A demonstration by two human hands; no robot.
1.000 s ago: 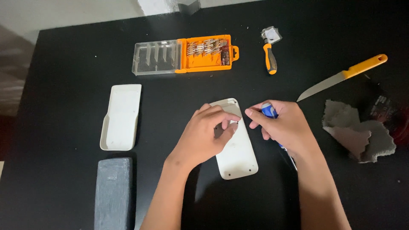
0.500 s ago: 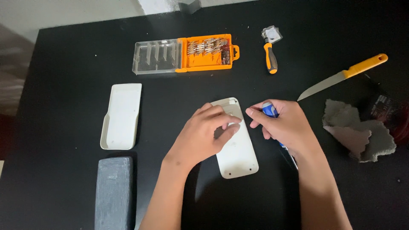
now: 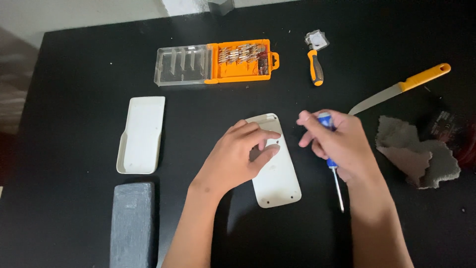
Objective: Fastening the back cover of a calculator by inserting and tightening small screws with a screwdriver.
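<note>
While we are scanning across the black table (image 3: 74, 59) from its left edge, we are first meeting a grey rectangular block (image 3: 132, 223) lying flat near the bottom. Just above it, and apart from it, a white plastic cover (image 3: 141, 134) is lying with its hollow side up. Further along, toward the table's far edge, a bit case (image 3: 216, 62) is sitting open, its clear lid to the left and its orange tray of bits to the right.

Moving on to the middle, we are seeing the left hand (image 3: 238, 159) pressing palm down on a second white plastic shell (image 3: 275, 171), which is lying flat at a slight angle on the table, its lower end showing small screw holes. The fingers are spread loosely over the shell's upper half, resting on it rather than closing around it.

Just to the right, the right hand (image 3: 339, 146) is wrapping around a blue-handled screwdriver (image 3: 333, 168), held firmly with the blue cap sticking up between thumb and fingers and the metal shaft pointing down toward us; the tip seems to be hovering beside the shell, though we cannot tell whether it is touching the table.

Beyond that hand, a small orange-and-grey tool (image 3: 315, 64) is lying near the far edge, an orange-handled knife (image 3: 401, 89) is stretching diagonally, and a torn grey scrap (image 3: 416, 156) is lying at the far right.
</note>
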